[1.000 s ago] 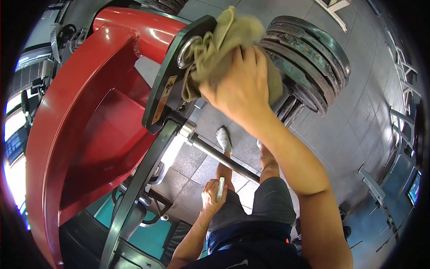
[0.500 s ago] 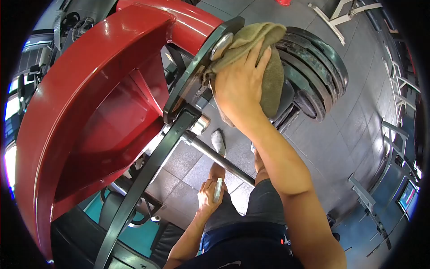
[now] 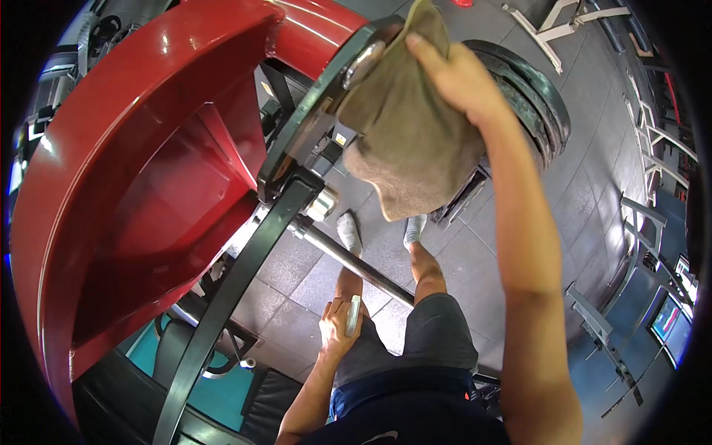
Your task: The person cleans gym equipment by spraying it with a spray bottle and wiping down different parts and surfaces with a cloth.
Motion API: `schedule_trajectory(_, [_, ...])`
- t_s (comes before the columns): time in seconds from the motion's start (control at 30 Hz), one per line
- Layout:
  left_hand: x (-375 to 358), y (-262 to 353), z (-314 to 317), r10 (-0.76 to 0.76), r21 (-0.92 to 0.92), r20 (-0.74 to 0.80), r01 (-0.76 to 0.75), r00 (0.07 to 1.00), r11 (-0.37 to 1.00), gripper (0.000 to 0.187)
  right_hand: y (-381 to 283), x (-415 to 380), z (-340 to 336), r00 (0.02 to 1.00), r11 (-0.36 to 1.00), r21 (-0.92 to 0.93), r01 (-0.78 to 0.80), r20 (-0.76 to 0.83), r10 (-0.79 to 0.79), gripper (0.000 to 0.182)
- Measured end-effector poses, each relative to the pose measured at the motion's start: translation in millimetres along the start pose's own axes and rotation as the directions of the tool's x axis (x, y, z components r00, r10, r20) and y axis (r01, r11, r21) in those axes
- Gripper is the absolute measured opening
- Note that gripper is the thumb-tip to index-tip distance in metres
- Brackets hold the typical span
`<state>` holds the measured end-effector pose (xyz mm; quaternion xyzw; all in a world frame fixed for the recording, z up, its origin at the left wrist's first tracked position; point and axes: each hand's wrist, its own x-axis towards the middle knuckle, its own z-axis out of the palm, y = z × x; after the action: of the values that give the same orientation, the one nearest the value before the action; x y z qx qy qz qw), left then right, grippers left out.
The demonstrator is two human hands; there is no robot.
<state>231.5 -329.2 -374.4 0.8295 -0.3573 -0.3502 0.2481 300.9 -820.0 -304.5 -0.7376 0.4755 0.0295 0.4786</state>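
Note:
My right hand (image 3: 463,78) grips the upper edge of a brown-green cloth (image 3: 415,148), its thumb and fingers closed on the fabric. Spread out, the cloth hangs beside a dark metal plate (image 3: 308,111) of the machine and hides part of the stacked weight plates (image 3: 538,104). Lower down, near my knee, my left hand (image 3: 340,326) is wrapped round a small whitish object (image 3: 353,314) that I cannot identify.
A large red machine frame (image 3: 126,148) fills the left side. A dark bar (image 3: 237,297) and a chrome tube (image 3: 356,263) cross in front of my legs. White racks (image 3: 552,33) stand at upper right, and a screen (image 3: 671,326) is at far right.
My right hand has moved up and right, going from lying flat on the cloth to gripping its edge. The cloth has opened out and hangs lower. My left hand keeps its hold.

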Motion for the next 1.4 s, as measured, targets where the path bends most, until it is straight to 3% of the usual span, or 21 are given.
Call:
schedule_trajectory(0.07, [-2.6,1.6,2.0,0.016,-0.013,-0.025,-0.017,1.0,1.0,0.017,-17.1,-21.1,-23.0,0.998,0.959,0.284,0.008,0.05,-0.023,0.068])
schedule_trajectory(0.13, [-2.6,6.0,0.2,-0.004,-0.014,-0.034,0.003,0.999,1.0,0.017,1.8,-19.5,-47.4,0.981,0.935,0.331,0.125,-0.185,-0.066,0.08])
schedule_trajectory(0.23, [0.7,9.4,-4.0,-0.002,-0.014,-0.055,0.001,0.998,1.0,0.017,-36.2,-77.7,-92.5,0.93,0.806,0.495,0.326,-0.319,-0.18,0.058])
schedule_trajectory(0.3, [0.8,11.3,-3.4,0.003,-0.037,-0.102,-0.006,0.995,0.999,0.017,-63.2,-118.5,-128.4,0.905,0.803,0.472,0.363,-0.384,-0.183,0.054])
schedule_trajectory(0.33, [1.1,12.8,-4.4,0.0,-0.063,-0.12,-0.007,0.993,0.998,0.016,-75.3,-134.2,-139.2,0.847,0.764,0.452,0.461,-0.482,-0.226,0.054])
schedule_trajectory(0.4, [-0.6,3.7,2.9,0.051,-0.013,-0.151,-0.054,0.987,0.998,0.02,-94.0,-165.8,-155.9,0.748,0.755,0.29,0.588,-0.55,-0.372,0.055])
schedule_trajectory(0.43, [1.9,7.8,0.6,0.073,-0.024,-0.162,-0.078,0.984,0.997,0.019,-107.6,-179.2,-154.8,0.751,0.784,0.256,0.565,-0.553,-0.361,0.059])
schedule_trajectory(0.53, [0.2,7.4,4.0,0.096,-0.047,-0.163,-0.105,0.982,0.993,0.02,-126.5,-211.2,-117.5,0.684,0.812,-0.013,0.583,-0.532,-0.499,0.066])
schedule_trajectory(0.6, [-0.4,7.6,6.9,0.082,-0.064,-0.192,-0.096,0.978,0.993,0.022,-120.3,-221.7,-80.1,0.656,0.783,-0.077,0.618,-0.499,-0.567,0.072])
schedule_trajectory(0.7, [1.0,0.2,12.1,0.128,-0.034,-0.243,-0.14,0.962,0.99,0.022,-124.8,-218.8,-31.6,0.644,0.746,-0.008,0.666,-0.5,-0.579,0.077])
schedule_trajectory(0.8, [-0.2,-2.5,10.8,0.122,-0.039,-0.265,-0.137,0.956,0.99,0.022,-101.7,-197.2,-20.2,0.548,0.71,-0.336,0.619,-0.463,-0.697,0.075])
schedule_trajectory(0.87, [-1.3,-4.0,10.1,0.079,-0.05,-0.242,-0.094,0.967,0.994,0.022,-84.2,-175.8,-16.5,0.577,0.724,-0.499,0.476,-0.444,-0.685,0.07])
schedule_trajectory(0.93, [-1.7,-2.2,8.2,0.083,-0.047,-0.24,-0.097,0.967,0.994,0.023,-66.9,-143.4,-14.3,0.718,0.779,-0.583,0.233,-0.437,-0.541,0.067])
schedule_trajectory(0.97, [-1.4,-4.0,8.6,0.089,-0.047,-0.239,-0.103,0.967,0.994,0.023,-50.2,-120.7,-12.9,0.79,0.839,-0.475,0.265,-0.393,-0.471,0.072])
schedule_trajectory(1.0, [-0.8,-5.8,9.2,0.095,-0.047,-0.238,-0.109,0.967,0.993,0.023,-38.0,-109.2,-7.8,0.864,0.811,-0.565,0.151,-0.323,-0.386,0.082])
schedule_trajectory(1.07, [1.5,-9.9,12.2,0.066,-0.041,-0.214,-0.076,0.975,0.996,0.021,-12.0,-101.5,10.5,0.859,0.694,-0.719,0.031,-0.336,-0.386,0.094])
schedule_trajectory(1.17, [-2.3,-6.7,8.5,0.052,-0.046,-0.197,-0.062,0.979,0.997,0.02,18.2,-89.7,26.2,0.689,0.747,-0.355,0.562,-0.298,-0.66,0.104])
schedule_trajectory(1.2, [-1.6,-7.7,12.4,0.051,-0.059,-0.205,-0.064,0.977,0.996,0.021,14.6,-87.2,32.2,0.774,0.78,-0.289,0.554,-0.166,-0.611,0.111])
schedule_trajectory(1.33, [1.7,-8.7,19.9,0.067,-0.087,-0.241,-0.09,0.968,0.992,0.021,-0.8,-60.3,12.5,0.902,0.888,-0.218,0.405,-0.06,-0.427,0.11])
schedule_trajectory(1.37, [1.9,-5.9,18.8,0.065,-0.086,-0.213,-0.085,0.975,0.993,0.02,1.7,-34.7,3.8,0.917,0.928,0.033,0.371,0.144,-0.372,0.094])
schedule_trajectory(1.4, [4.3,-2.2,15.3,0.066,-0.083,-0.184,-0.082,0.981,0.993,0.02,-6.0,-22.7,-6.9,0.901,0.968,0.188,0.168,0.37,-0.229,0.083])
